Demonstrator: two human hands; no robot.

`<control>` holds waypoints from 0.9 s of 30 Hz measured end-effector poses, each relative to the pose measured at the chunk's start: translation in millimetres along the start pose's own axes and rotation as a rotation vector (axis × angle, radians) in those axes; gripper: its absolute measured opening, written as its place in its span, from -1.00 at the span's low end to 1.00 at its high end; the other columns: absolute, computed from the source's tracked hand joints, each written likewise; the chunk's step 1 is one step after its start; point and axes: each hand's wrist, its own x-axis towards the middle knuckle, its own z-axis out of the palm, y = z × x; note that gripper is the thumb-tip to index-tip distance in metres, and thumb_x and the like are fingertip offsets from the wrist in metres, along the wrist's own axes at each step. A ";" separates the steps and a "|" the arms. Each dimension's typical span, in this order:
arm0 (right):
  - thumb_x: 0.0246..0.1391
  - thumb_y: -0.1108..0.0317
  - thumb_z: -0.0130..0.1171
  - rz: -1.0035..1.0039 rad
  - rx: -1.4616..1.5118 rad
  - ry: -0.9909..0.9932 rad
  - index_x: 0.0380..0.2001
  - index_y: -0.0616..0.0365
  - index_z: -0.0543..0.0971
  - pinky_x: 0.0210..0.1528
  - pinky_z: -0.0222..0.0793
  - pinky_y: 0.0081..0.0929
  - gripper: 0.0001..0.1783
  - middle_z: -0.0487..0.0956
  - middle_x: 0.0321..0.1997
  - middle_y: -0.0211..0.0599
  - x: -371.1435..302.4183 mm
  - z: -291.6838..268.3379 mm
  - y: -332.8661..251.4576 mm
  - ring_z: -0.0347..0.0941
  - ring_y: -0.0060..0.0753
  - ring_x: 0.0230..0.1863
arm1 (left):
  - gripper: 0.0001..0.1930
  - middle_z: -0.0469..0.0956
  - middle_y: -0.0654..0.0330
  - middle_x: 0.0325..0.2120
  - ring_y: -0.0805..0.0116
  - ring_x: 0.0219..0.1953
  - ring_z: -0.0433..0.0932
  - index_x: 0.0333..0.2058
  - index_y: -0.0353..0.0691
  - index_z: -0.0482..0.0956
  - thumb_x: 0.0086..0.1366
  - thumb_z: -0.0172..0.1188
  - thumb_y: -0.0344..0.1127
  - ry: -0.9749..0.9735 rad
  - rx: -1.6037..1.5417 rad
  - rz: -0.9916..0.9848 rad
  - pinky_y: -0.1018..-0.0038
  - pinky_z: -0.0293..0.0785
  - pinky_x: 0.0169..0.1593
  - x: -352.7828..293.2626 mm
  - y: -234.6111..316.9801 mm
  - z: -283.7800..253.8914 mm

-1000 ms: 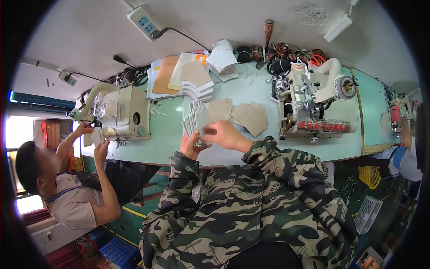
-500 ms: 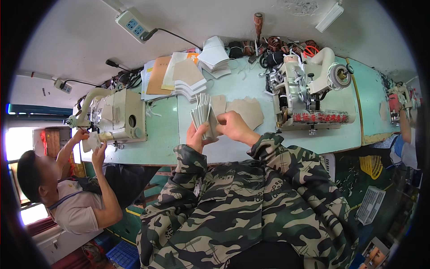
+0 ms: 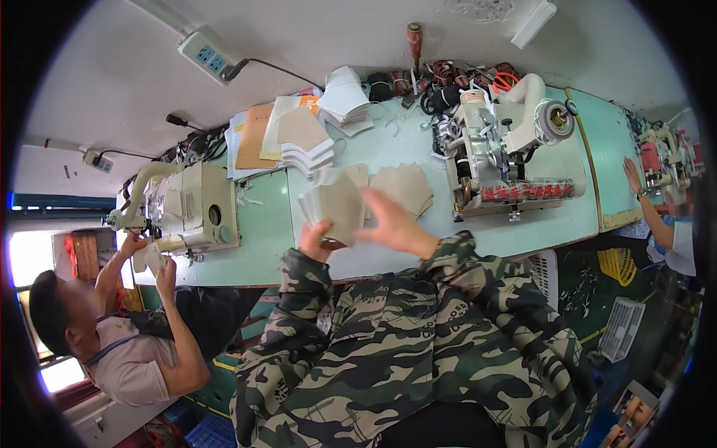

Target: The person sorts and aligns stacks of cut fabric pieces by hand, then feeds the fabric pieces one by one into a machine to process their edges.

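My left hand (image 3: 314, 240) grips the lower edge of a stack of thin cut pieces (image 3: 336, 207), white at the edges with a beige top face. The stack is tilted, slightly fanned and blurred by motion. At its right side my right hand (image 3: 403, 228) has thumb and fingers spread, the fingertips close to the stack's edge; whether they touch it I cannot make out. Behind the hands, flat beige cut pieces (image 3: 407, 188) lie on the pale green table (image 3: 261, 257).
A sewing-type machine (image 3: 515, 160) stands to the right, another machine (image 3: 198, 205) to the left, where a co-worker (image 3: 138, 336) handles a white piece. Piles of white cut pieces (image 3: 306, 153) and papers lie at the back, near a screwdriver (image 3: 415, 45) and cables.
The stack has turned so its beige face shows, and the fanned edges are closer together. My right hand has come away from its pinch, fingers spreading. The view has shifted slightly.
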 end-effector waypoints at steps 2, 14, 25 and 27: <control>-0.27 0.06 0.47 0.123 0.044 -0.020 0.11 0.32 0.30 0.11 0.29 -0.18 -0.08 0.42 0.08 0.07 6.9 11.3 -14.8 0.36 0.11 0.10 | -0.47 0.49 -0.03 -0.07 0.17 -0.06 0.56 0.15 -0.39 0.25 0.29 0.04 -0.19 -0.162 -0.053 0.088 0.28 0.62 -0.12 1.7 -4.9 19.5; -0.07 0.13 0.39 0.148 0.247 -0.177 0.14 0.27 0.40 -0.08 0.52 -0.36 -0.26 0.53 0.01 -0.10 10.3 -4.1 -8.6 0.50 -0.23 0.02 | -0.43 0.47 -0.03 -0.02 0.07 -0.07 0.57 0.18 -0.28 0.24 0.33 0.02 -0.03 -0.117 -0.059 -0.001 0.05 0.61 -0.11 -7.4 3.7 27.0; 0.06 0.07 0.27 0.117 0.279 -0.240 0.12 0.25 0.42 -0.02 0.43 -0.35 -0.35 0.58 -0.06 0.04 6.9 -4.0 -6.2 0.56 -0.09 -0.08 | -0.43 0.50 -0.03 -0.04 0.04 -0.05 0.57 0.18 -0.30 0.24 0.31 -0.01 -0.05 -0.167 -0.044 -0.065 0.07 0.60 -0.07 -1.2 -13.5 12.9; 0.13 0.22 0.16 0.211 0.412 -0.174 0.10 0.24 0.43 -0.15 0.46 -0.29 -0.49 0.60 -0.15 0.03 4.7 -0.9 -5.8 0.57 -0.04 -0.19 | -0.43 0.49 -0.05 -0.02 -0.02 -0.02 0.56 0.19 -0.30 0.23 0.31 -0.02 -0.07 -0.147 -0.275 -0.091 0.11 0.62 -0.10 0.8 -19.6 3.1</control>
